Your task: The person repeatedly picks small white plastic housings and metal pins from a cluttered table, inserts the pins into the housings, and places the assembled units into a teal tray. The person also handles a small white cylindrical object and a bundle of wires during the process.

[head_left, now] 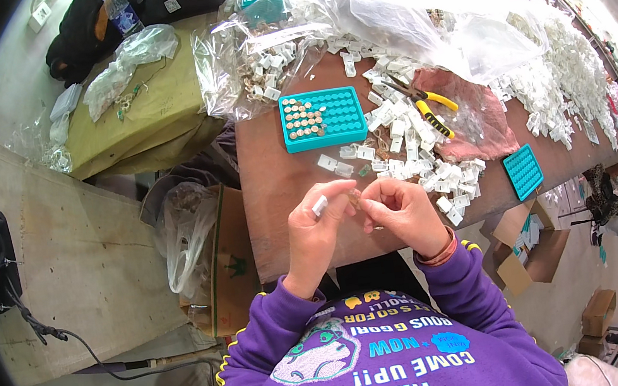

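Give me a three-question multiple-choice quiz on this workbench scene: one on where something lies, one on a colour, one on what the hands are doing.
1. Where are the pliers?
A. On the table among the white parts, right of the big tray
B. In the cardboard box
C. In the right hand

2. What colour is the big tray?
A. Red
B. Teal
C. Black

3. What is the left hand doing?
A. Resting flat on the table
B. Pinching a small white part
C. Gripping the pliers

Answers:
1 A: the yellow-handled pliers lie on the table amid the white parts, right of the tray.
2 B: the tray is teal, with brass-coloured pieces in some cells.
3 B: the white part sits between its fingers, close to the right hand, which holds something small too.
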Available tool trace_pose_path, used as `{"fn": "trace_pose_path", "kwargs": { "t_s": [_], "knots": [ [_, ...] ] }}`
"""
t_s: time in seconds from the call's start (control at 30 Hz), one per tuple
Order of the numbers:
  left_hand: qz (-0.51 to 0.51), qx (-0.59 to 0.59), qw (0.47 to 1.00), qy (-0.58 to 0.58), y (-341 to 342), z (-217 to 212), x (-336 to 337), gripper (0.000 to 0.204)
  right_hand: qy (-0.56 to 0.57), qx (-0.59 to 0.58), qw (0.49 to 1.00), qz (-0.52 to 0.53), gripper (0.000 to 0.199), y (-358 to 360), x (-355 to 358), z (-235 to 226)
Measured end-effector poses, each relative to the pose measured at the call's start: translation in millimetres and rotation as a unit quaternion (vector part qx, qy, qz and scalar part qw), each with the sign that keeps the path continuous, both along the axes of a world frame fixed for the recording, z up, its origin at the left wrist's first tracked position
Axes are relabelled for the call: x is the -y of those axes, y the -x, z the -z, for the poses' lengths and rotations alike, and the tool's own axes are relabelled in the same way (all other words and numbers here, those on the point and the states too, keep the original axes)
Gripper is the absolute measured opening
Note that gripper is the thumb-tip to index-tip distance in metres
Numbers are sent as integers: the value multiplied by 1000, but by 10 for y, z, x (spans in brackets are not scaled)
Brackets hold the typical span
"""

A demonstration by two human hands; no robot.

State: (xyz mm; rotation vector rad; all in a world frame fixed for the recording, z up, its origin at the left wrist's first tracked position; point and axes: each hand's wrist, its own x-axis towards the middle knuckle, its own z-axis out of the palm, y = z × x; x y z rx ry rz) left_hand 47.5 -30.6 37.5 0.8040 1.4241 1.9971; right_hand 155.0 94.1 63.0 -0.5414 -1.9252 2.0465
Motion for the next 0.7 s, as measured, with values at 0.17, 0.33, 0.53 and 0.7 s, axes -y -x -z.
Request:
{"fn": "trace_pose_path", "kwargs": {
  "t_s": [0.17,0.33,0.53,0.7],
  "knots": [
    [-8,-4,1000,-1,-11,-5,-3,18,-25,14,999,25,7,0,54,-18],
    [-17,-2,1000,-5,-24,-13,-1,18,-3,45,998,31,9,-10,58,-43],
    [-8,-25,1000,-8,-16,16,2,17,105,-5,993,-53,16,-35,-35,-16],
    [-13,3,1000,-12,-46,11,1,17,117,-8,990,-83,16,-48,-82,36]
  ]
}}
